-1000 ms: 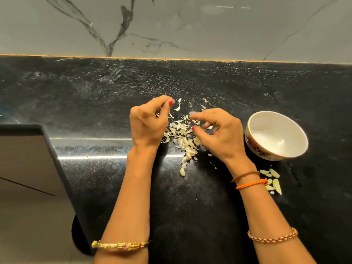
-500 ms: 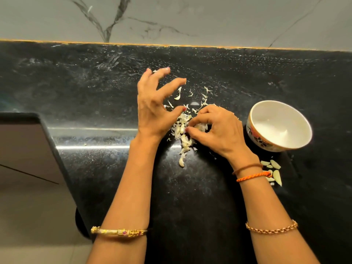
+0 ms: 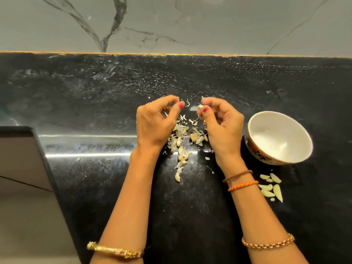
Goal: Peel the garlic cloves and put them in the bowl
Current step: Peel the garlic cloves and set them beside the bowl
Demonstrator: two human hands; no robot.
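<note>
My right hand [image 3: 221,126] pinches a small garlic clove [image 3: 200,107] between thumb and fingertips, raised above the counter. My left hand [image 3: 156,121] is beside it with thumb and fingers pinched together on a thin shred of garlic skin [image 3: 187,103]. Below both hands lies a pile of garlic skins and cloves [image 3: 181,147]. A white bowl [image 3: 253,134] with an orange patterned outside stands to the right, tipped toward me, with nothing visible inside. Several peeled cloves [image 3: 270,187] lie on the counter just in front of the bowl.
The black stone counter [image 3: 95,96] runs back to a grey marble wall [image 3: 171,23]. At the left the counter edge [image 3: 49,168] cuts in diagonally and drops to the floor. Bracelets are on both of my forearms.
My right hand lifted a clove out of the pile. My left hand, spread open half a second ago, closed its fingertips and came up beside the right hand.
</note>
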